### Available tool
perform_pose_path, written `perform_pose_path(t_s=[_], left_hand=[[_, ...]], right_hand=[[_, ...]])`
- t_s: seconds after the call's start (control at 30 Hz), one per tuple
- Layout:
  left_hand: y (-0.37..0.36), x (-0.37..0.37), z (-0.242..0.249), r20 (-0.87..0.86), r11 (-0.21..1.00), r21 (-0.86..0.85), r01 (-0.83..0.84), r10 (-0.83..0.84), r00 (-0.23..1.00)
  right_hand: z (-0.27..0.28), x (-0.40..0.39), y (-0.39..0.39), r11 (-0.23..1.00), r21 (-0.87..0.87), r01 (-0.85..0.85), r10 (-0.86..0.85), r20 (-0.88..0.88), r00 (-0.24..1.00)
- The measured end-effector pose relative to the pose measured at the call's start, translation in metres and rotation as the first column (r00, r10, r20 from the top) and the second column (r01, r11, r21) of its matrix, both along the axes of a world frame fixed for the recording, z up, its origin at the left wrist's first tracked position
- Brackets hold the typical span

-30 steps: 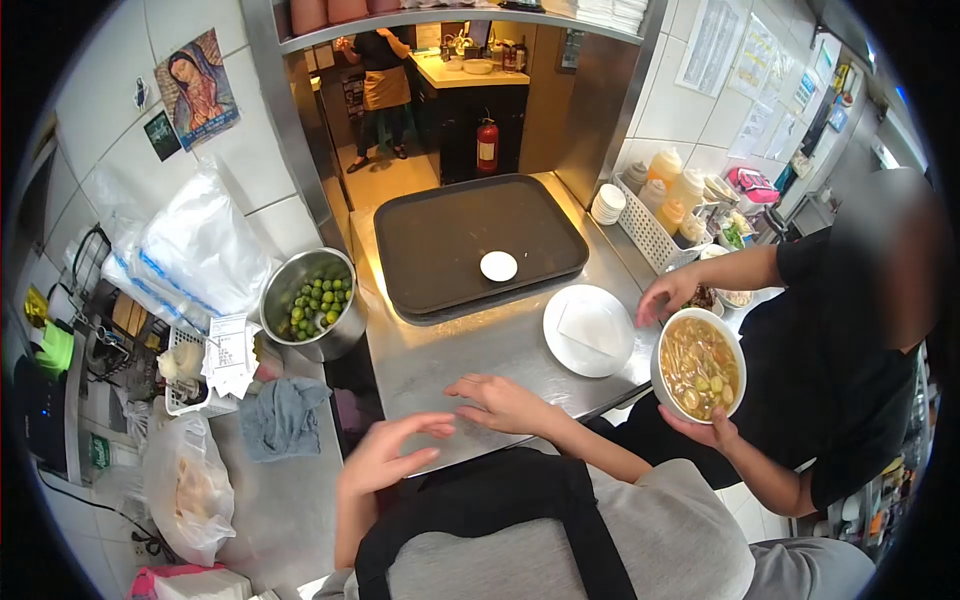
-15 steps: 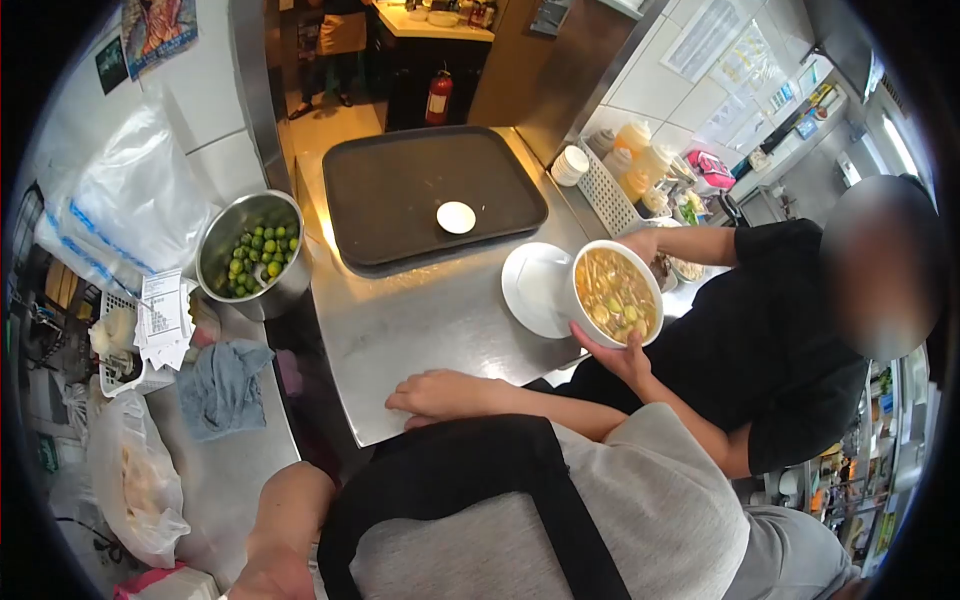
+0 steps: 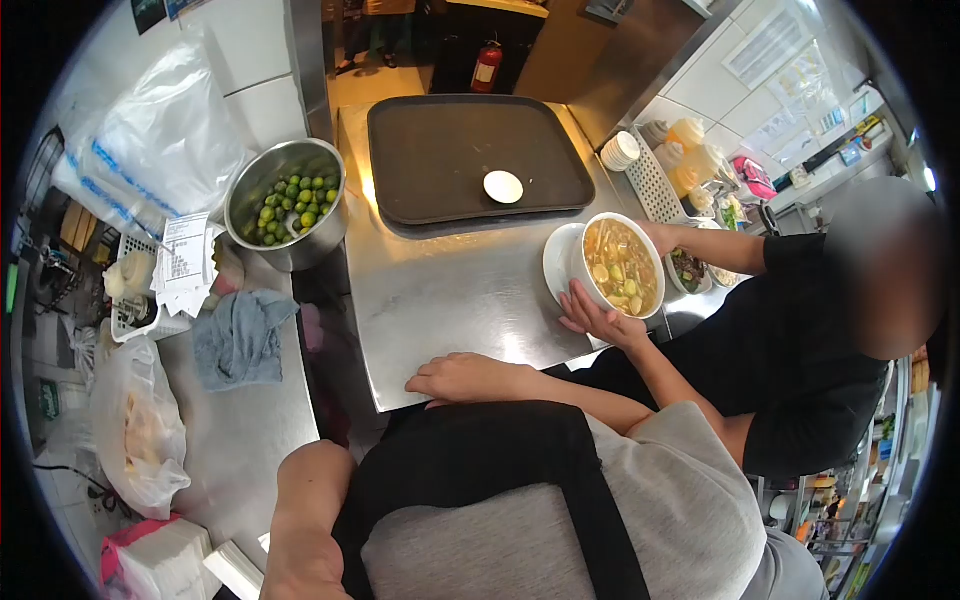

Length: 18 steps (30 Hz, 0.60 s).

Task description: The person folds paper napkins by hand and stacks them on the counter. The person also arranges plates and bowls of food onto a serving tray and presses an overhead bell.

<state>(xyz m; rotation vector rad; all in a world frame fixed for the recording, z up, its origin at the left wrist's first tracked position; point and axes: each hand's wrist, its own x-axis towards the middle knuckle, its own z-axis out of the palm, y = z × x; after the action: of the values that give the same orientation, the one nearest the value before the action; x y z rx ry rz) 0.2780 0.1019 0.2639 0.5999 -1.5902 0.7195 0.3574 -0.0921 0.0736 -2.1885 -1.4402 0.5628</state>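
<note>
My right hand (image 3: 452, 378) lies at the near edge of the steel counter (image 3: 440, 310), its fingers curled together with nothing visible in them. Of my left side only the bare arm (image 3: 312, 510) shows at the lower left; the hand itself is out of view. To the right, a co-worker's two hands (image 3: 610, 322) hold a white bowl of soup (image 3: 620, 268) with pieces of vegetable in it. The bowl overlaps a white plate (image 3: 560, 262) on the counter. Beyond it lies a dark serving tray (image 3: 440, 150) with a small white dish (image 3: 503, 187) on it.
At the left stand a steel pot of green limes (image 3: 290, 210), a blue-grey cloth (image 3: 240, 340), paper slips (image 3: 185, 260) and a filled plastic bag (image 3: 138, 430). A basket of sauce bottles (image 3: 660, 190) and stacked small dishes (image 3: 620, 151) are at the back right.
The co-worker has brought the bowl left, further over the plate. My view has shifted, so the scene sits further right. My right hand stays by the counter edge.
</note>
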Motion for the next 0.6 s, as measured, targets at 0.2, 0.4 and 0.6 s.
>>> perform_pose_path(t_s=[0.2, 0.4, 0.6], left_hand=[[0.000, -0.005, -0.004, -0.027, 1.000, -0.018, 0.026, -0.026, 0.999], [0.003, -0.008, -0.008, -0.022, 0.998, -0.063, 0.005, -0.007, 1.000], [0.024, -0.010, -0.005, -0.133, 0.946, 0.013, 0.325, -0.321, 0.938]], right_hand=[[0.009, -0.004, 0.002, 1.000, -0.026, 0.016, -0.016, 0.027, 1.000], [0.015, -0.003, 0.008, 0.988, -0.147, -0.042, 0.054, 0.078, 0.995], [0.017, -0.001, 0.008, 0.994, -0.099, -0.048, 0.052, 0.040, 0.998]])
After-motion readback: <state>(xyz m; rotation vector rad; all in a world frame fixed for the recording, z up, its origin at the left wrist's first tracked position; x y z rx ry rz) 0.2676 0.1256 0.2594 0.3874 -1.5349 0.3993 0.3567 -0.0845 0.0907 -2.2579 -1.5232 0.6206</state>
